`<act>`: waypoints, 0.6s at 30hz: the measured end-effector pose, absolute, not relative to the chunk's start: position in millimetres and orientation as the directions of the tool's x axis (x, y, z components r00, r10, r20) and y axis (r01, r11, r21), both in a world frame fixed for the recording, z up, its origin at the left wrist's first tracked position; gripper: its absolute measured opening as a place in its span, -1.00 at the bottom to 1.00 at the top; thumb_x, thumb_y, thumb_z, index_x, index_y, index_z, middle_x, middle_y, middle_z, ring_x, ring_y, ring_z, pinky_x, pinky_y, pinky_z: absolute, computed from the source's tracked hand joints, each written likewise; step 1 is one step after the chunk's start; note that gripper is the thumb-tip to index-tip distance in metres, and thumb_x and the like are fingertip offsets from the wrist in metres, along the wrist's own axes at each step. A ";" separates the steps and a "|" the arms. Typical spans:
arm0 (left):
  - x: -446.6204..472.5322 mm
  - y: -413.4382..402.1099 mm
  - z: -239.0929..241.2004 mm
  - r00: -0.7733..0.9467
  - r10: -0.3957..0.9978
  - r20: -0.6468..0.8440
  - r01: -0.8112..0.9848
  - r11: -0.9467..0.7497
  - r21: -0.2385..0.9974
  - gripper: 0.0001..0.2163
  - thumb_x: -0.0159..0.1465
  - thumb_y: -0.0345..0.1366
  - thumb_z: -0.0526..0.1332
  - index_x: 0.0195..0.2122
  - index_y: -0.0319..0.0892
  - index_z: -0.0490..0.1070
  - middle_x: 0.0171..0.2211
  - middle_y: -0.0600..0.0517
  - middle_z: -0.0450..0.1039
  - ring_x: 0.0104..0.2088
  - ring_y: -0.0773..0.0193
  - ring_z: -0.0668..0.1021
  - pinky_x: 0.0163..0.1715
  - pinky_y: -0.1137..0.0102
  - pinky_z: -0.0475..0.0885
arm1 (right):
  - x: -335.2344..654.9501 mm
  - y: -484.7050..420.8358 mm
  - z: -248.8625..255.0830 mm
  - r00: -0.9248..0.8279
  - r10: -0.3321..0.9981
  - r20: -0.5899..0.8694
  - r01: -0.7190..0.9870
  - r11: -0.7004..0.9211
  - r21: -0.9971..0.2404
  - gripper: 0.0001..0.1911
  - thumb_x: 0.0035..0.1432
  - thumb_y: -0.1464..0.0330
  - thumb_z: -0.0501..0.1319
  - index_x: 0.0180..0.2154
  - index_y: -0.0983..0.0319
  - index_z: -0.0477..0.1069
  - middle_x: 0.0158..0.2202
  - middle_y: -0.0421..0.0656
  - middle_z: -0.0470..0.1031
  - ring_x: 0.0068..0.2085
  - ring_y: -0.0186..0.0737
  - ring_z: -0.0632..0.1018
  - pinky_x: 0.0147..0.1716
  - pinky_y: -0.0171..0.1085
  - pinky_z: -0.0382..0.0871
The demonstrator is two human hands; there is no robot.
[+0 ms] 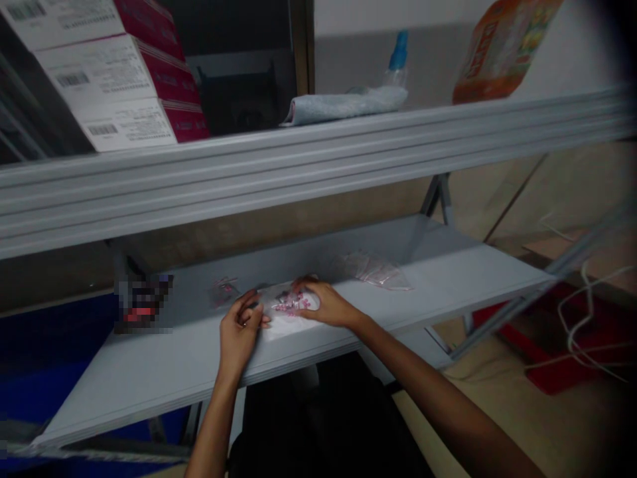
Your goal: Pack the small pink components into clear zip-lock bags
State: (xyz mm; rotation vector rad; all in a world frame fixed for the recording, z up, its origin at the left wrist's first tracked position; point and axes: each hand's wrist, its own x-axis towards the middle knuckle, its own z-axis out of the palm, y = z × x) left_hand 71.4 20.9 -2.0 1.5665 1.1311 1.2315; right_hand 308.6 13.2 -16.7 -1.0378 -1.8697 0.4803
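Note:
A clear plastic packet point(286, 310) with a white, pink-flowered item inside lies on the grey lower shelf. My right hand point(326, 303) grips its right end, thumb in front and fingers curled behind. At the packet's left end, my left hand point(239, 330) is closed with its fingertips pinching the plastic edge. Just beyond my left hand rests a small clear bag point(223, 292) with dark and reddish contents, too small to name. To the right of my right hand lies another clear plastic bag point(381, 271), flat and crumpled.
The lower shelf point(164, 372) sits beneath an upper shelf edge point(298, 166). Up there stand stacked white and magenta boxes point(119, 79), a folded cloth point(343, 105) and a blue-topped spray bottle point(398, 56). White cables point(577, 325) hang at the right over a red bin.

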 end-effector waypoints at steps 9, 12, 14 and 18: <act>75.7 16.4 5.2 0.126 0.957 0.263 0.158 -0.281 0.947 -0.55 0.21 -0.21 0.31 0.11 -0.24 0.40 -0.36 -0.01 0.60 -0.37 0.23 0.64 -0.20 0.33 0.51 | 311.5 16.1 -21.5 -0.261 0.819 0.512 0.463 0.571 -0.678 -0.69 0.04 0.33 0.42 -0.14 0.19 0.50 0.01 -0.07 0.53 0.05 -0.12 0.52 0.08 -0.13 0.35; 76.9 13.9 7.0 0.123 0.952 0.281 0.156 -0.298 0.942 -0.57 0.22 -0.22 0.30 0.10 -0.23 0.41 -0.34 -0.02 0.60 -0.35 0.22 0.65 -0.17 0.32 0.50 | 311.5 14.3 -20.0 -0.251 0.824 0.507 0.470 0.562 -0.681 -0.68 0.05 0.30 0.41 -0.12 0.19 0.49 -0.02 -0.08 0.55 0.02 -0.12 0.54 0.06 -0.13 0.36; 77.3 12.9 7.4 0.123 0.947 0.296 0.148 -0.313 0.938 -0.57 0.23 -0.22 0.30 0.11 -0.22 0.40 -0.33 -0.02 0.60 -0.34 0.22 0.64 -0.18 0.32 0.50 | 311.4 12.8 -19.1 -0.244 0.824 0.511 0.474 0.561 -0.679 -0.65 0.06 0.28 0.41 -0.09 0.18 0.48 -0.03 -0.08 0.55 0.01 -0.12 0.55 0.05 -0.14 0.36; 77.9 11.3 6.8 0.135 0.944 0.300 0.126 -0.317 0.940 -0.56 0.24 -0.24 0.29 0.13 -0.23 0.38 -0.38 0.00 0.59 -0.31 0.22 0.64 -0.15 0.35 0.47 | 310.7 12.0 -18.9 -0.234 0.821 0.520 0.484 0.562 -0.670 -0.65 0.08 0.29 0.39 -0.07 0.20 0.48 -0.04 -0.07 0.55 0.00 -0.11 0.55 0.04 -0.15 0.37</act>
